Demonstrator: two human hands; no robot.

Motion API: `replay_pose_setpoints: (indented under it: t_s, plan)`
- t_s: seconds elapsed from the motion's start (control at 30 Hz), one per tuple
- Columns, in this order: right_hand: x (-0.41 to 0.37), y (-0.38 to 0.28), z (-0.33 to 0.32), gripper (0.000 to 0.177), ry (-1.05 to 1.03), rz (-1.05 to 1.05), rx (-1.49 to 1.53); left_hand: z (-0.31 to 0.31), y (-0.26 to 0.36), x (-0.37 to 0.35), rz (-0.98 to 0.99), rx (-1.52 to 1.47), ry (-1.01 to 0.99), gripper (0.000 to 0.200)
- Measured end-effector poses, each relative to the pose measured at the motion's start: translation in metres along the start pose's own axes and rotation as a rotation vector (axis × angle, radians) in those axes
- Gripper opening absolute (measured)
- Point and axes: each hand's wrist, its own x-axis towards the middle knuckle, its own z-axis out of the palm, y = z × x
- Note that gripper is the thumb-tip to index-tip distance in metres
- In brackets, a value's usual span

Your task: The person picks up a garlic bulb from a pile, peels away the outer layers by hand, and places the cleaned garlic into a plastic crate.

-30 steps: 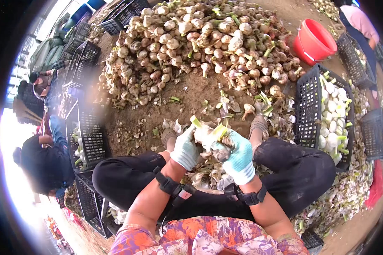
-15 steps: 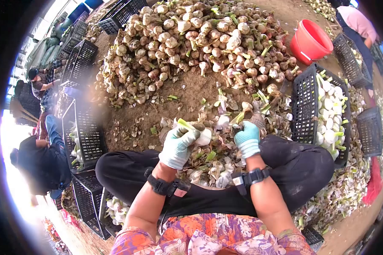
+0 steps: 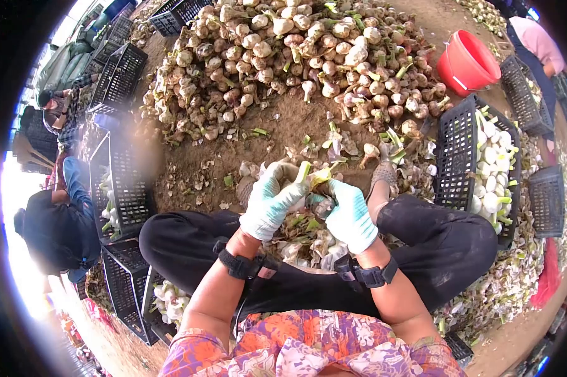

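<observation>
Both hands wear pale gloves and meet in front of the crossed legs. My left hand [image 3: 272,202] is closed round a garlic bulb, whose green stem [image 3: 303,171] sticks up past the fingers; most of the bulb is hidden. Beside it, my right hand [image 3: 351,217] has its fingers drawn together at the same garlic, near a yellowish peeled leaf [image 3: 321,176]. What exactly the right fingers pinch is hidden. Loose garlic skins [image 3: 308,242] lie under the hands. Beyond them rises a large heap of unpeeled garlic [image 3: 283,56].
At the right stand a black crate [image 3: 454,160] of white garlic and a red bucket [image 3: 469,63]. Another crate [image 3: 132,195] stands at the left. A seated person [image 3: 57,232] is at the far left, and a person in pink [image 3: 535,41] bends at the upper right.
My right hand has moved left and come up against my left hand. The garlic bulb, white and visible before, is now mostly covered by the fingers. The view has shifted slightly.
</observation>
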Motion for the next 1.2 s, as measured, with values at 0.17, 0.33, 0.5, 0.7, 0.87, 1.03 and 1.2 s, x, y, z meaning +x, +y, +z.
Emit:
replay_pose_setpoints:
  t_s: [0.17, 0.33, 0.5, 0.7, 0.87, 1.03, 1.2]
  plan:
    - [0.0, 0.015, 0.006, 0.017, 0.066, 0.214, 0.1, -0.004, 0.003, -0.004, -0.016, -0.107, 0.067, 0.022]
    - [-0.005, 0.066, 0.0, 0.016, -0.119, 0.318, -0.345, -0.018, 0.011, -0.006, 0.074, -0.466, 0.151, 0.032]
    - [0.009, -0.016, 0.0, 0.028, -0.033, 0.068, 0.438, -0.026, 0.013, -0.014, 0.054, -0.476, 0.134, 0.03]
    - [0.016, -0.039, 0.003, 0.019, -0.02, -0.18, -0.11, -0.019, 0.019, -0.012, 0.031, -0.252, 0.026, 0.025]
    - [0.011, -0.03, 0.003, 0.023, -0.067, -0.185, -0.063, -0.029, 0.01, -0.012, -0.006, -0.297, -0.025, 0.027]
    - [0.009, -0.044, 0.001, 0.024, 0.015, -0.274, -0.067, -0.028, 0.011, -0.014, 0.018, -0.27, 0.026, 0.023]
    - [0.012, -0.038, 0.007, 0.026, 0.011, -0.28, -0.109, -0.037, 0.011, -0.011, 0.042, -0.258, -0.018, 0.027]
